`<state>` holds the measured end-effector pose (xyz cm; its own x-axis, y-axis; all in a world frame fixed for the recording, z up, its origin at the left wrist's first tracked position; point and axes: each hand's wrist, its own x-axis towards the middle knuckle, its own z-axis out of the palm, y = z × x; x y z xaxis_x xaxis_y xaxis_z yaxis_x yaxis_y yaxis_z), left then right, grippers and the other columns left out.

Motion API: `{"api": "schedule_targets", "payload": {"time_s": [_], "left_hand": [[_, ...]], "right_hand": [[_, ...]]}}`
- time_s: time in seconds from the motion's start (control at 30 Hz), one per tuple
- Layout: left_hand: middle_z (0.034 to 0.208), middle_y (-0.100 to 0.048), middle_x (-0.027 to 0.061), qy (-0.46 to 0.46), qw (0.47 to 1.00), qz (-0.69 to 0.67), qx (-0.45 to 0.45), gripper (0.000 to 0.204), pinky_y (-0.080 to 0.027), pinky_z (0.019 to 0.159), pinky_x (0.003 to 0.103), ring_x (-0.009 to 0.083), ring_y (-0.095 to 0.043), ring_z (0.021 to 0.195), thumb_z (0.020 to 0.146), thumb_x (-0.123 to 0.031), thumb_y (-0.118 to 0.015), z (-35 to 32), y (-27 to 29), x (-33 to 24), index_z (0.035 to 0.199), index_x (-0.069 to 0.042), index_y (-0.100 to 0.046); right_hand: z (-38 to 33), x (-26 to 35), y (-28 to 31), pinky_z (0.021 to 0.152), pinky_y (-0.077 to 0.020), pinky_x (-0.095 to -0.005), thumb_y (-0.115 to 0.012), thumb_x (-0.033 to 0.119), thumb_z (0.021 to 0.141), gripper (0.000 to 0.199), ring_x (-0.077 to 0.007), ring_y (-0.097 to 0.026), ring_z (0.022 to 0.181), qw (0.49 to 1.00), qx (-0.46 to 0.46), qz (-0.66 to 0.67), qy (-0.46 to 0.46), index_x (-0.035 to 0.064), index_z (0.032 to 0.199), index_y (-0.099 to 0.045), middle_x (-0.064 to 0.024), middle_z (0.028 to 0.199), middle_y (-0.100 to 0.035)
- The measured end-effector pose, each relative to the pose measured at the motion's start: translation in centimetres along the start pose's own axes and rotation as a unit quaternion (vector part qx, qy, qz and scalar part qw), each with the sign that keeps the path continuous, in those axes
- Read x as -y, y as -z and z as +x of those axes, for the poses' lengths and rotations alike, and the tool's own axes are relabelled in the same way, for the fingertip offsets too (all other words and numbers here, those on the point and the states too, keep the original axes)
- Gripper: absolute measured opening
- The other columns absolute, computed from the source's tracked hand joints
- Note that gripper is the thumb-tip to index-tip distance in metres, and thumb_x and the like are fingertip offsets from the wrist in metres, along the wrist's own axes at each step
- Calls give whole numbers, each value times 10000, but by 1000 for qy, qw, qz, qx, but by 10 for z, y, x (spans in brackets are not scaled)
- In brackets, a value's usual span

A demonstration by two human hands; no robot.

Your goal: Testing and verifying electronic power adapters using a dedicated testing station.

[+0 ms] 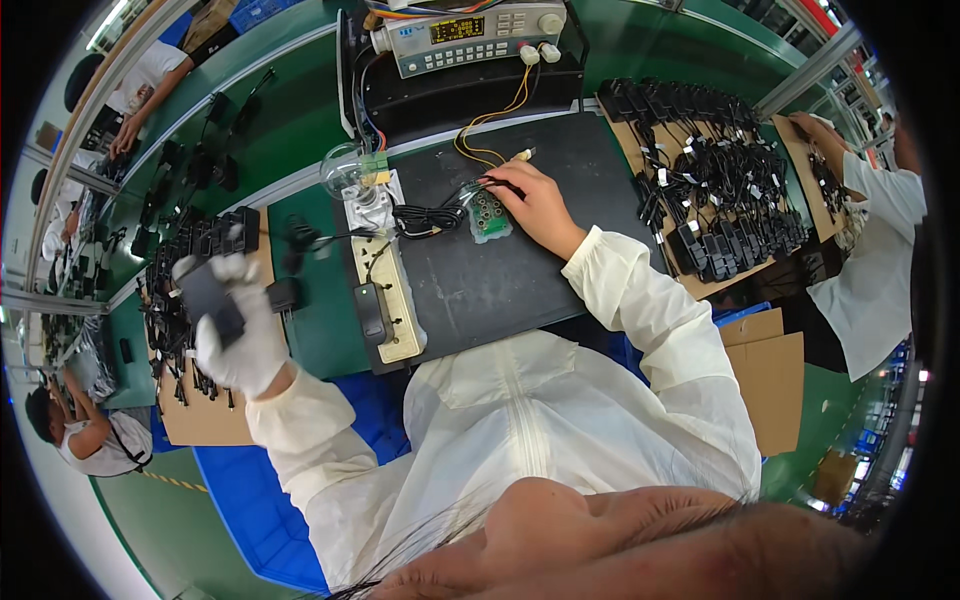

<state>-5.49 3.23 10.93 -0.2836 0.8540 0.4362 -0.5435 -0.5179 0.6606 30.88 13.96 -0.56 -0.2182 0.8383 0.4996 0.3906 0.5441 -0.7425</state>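
Observation:
My left hand [245, 340], in a white glove, is closed around a black power adapter [208, 298] over the left side of the bench; motion blurs both. My bare right hand [537, 208] pinches the end of a black cable [495, 183] above a small green circuit board [490, 226]. Part of that cable lies in a coiled bundle [430, 219] left of the board. A cream power strip [402, 325] runs along the black mat's left edge, with a black adapter [371, 313] plugged into it. Beyond the strip stands a clear light bulb [347, 172].
A bench power instrument [475, 42] sits at the back, its yellow wires [483, 122] reaching the mat [465, 295]. Black adapters with cables [720, 190] cover cardboard at right; more [190, 260] lie at left. A blue bin [255, 500] is below. Co-workers sit on both sides.

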Motion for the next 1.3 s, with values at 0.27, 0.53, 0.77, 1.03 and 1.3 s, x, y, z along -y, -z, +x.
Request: {"api": "schedule_targets", "payload": {"time_s": [0.27, 0.53, 0.77, 1.03, 1.3], "left_hand": [[1139, -538, 139, -141, 982, 107, 68, 801, -380, 905, 416, 265, -490, 1037, 779, -333, -763, -64, -16, -51, 1428, -74, -371], [1127, -562, 164, -247, 889, 345, 171, 897, -497, 838, 483, 321, -598, 978, 667, -326, -885, -130, -60, 11, 1389, -65, -423], [1282, -560, 245, -213, 695, 586, 357, 787, -456, 956, 529, 422, -596, 1087, 691, -201, -806, -105, -88, -7, 1378, -6, -476], [1215, -587, 206, -7, 388, 918, 77, 467, -517, 873, 492, 418, -616, 1020, 831, -272, -731, -48, 77, -51, 1220, -55, -591], [1162, -598, 205, 103, 485, 868, -25, 519, -526, 868, 428, 401, -617, 1030, 772, -303, -783, -35, 128, -25, 1179, -51, -582]], "right_hand": [[6, 33, 9, 865, -509, -371, -659, -1, 862, 179, -297, -642, 953, 994, 19, -89, 53, 1, 1038, -693, -121, 1042, -661], [-42, 175, 7, 1026, -432, -412, -686, 117, 915, 361, -249, -582, 1141, 855, 354, 377, -50, 24, 1249, -587, -134, 1204, -620], [-56, 175, 3, 844, -523, -345, -743, 237, 895, 448, -237, -631, 978, 798, 296, 525, 3, -10, 1211, -543, -162, 1127, -607], [45, 73, 222, 706, -442, -276, -589, 573, 905, 597, -194, -594, 864, 943, -205, 231, -126, 40, 1173, -576, -113, 997, -613], [178, -222, 318, 831, -534, -488, -656, 553, 870, 708, -433, -636, 1084, 848, -76, -463, -248, -49, 1233, -573, -322, 1148, -649]]}}
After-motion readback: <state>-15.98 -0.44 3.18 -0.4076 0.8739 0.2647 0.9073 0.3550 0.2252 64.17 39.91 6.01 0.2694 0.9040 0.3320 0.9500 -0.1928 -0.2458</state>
